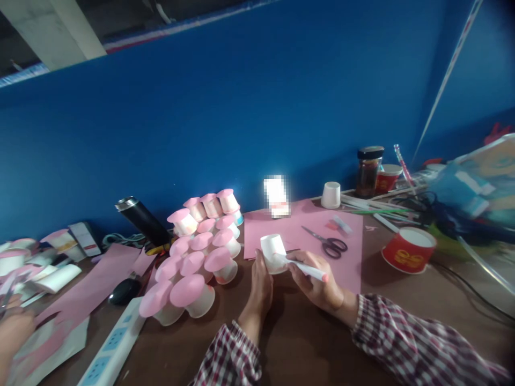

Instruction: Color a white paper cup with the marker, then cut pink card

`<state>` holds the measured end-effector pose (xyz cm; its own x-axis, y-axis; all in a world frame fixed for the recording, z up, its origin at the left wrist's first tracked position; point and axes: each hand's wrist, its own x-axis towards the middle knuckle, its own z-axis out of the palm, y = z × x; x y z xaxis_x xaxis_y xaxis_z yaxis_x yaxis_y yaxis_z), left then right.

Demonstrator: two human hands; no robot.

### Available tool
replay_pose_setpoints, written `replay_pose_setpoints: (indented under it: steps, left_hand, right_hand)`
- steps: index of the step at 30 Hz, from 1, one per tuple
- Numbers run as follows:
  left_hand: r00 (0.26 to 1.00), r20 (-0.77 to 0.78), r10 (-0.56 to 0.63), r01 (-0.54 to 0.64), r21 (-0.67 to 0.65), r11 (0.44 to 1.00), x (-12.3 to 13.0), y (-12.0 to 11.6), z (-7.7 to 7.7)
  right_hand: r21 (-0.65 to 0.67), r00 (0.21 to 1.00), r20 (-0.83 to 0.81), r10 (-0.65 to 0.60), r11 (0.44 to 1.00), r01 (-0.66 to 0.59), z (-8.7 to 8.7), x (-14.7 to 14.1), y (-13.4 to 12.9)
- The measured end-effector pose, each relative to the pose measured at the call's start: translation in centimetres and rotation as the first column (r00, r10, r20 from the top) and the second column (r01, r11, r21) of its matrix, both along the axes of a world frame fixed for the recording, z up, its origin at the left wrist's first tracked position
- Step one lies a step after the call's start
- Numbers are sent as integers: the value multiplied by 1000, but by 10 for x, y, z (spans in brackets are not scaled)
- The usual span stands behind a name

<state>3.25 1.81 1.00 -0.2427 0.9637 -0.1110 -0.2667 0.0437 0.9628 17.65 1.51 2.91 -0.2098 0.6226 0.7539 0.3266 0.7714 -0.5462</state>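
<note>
A small white paper cup (273,252) is held by my left hand (262,284), whose fingers rest along its left side and base. My right hand (316,281) is closed on a white marker (308,269) with a reddish-orange end. The marker's other end points at the cup's right side, close to its surface; whether it touches is too small to tell. Behind the cup lie pink paper sheets (298,217), with dark-handled scissors (328,244) on top. Left of my hands stand several white cups topped with pink rounded pieces (192,292).
At the left are a power strip (115,343), a black mouse (125,290), a black flask (144,220) and another person's hand (16,327). A red bowl (409,251), a dark jar (368,171), straws and cables lie to the right. A blue partition (257,107) rises behind.
</note>
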Motion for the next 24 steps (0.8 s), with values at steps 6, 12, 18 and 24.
replay_pose_setpoints:
  steps: [6,12,18,24]
  left_hand:
    - [999,-5,39,-39,15,999,-4,0,-5]
    - [996,78,34,-37,44,998,-6,1,-14]
    - [993,111,36,-44,66,997,-9,1,-18]
    - [997,73,13,-20,96,995,-7,4,-16]
  right_hand:
    - [6,999,20,-32,999,32,-3,1,1]
    - [21,999,31,-41,999,40,-2,1,1]
    - [16,999,32,-38,999,38,-1,0,1]
    - [12,998,24,-57,998,57,0,0,0]
